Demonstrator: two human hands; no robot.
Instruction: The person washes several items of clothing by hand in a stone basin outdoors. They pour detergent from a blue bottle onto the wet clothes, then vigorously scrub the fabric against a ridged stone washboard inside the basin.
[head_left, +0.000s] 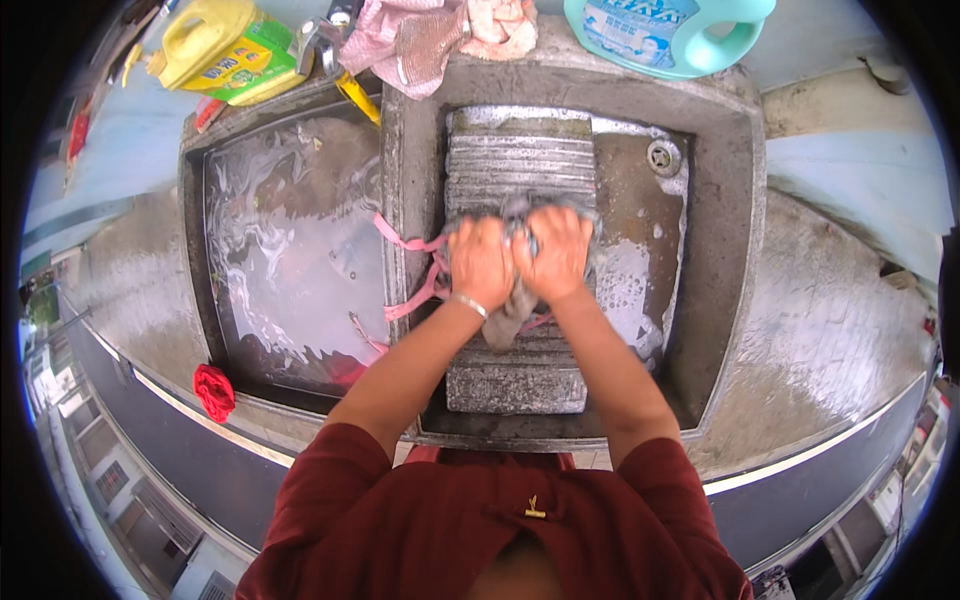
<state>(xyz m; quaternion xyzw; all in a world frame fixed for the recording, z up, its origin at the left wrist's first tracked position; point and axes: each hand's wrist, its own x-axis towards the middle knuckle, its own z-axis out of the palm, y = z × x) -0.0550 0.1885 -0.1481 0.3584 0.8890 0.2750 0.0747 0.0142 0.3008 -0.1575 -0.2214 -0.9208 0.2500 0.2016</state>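
My left hand (482, 259) and my right hand (555, 251) press side by side on a wet grey cloth (510, 322), fingers curled over it. The cloth lies bunched on a ribbed stone washboard (519, 161) in the right basin of a concrete sink (720, 285). Pink straps (409, 240) trail from under my left hand over the divider towards the left basin. Much of the cloth is hidden under my hands, and its far part is blurred.
Cloudy, soapy water (300, 225) fills the left basin. A drain (663, 157) sits at the right basin's far corner. Along the back stand a yellow pump jug (225, 56), a faucet (326, 49), pink cloths (420, 41) and a turquoise bottle (667, 34). A red cloth bundle (214, 392) rests on the near-left rim.
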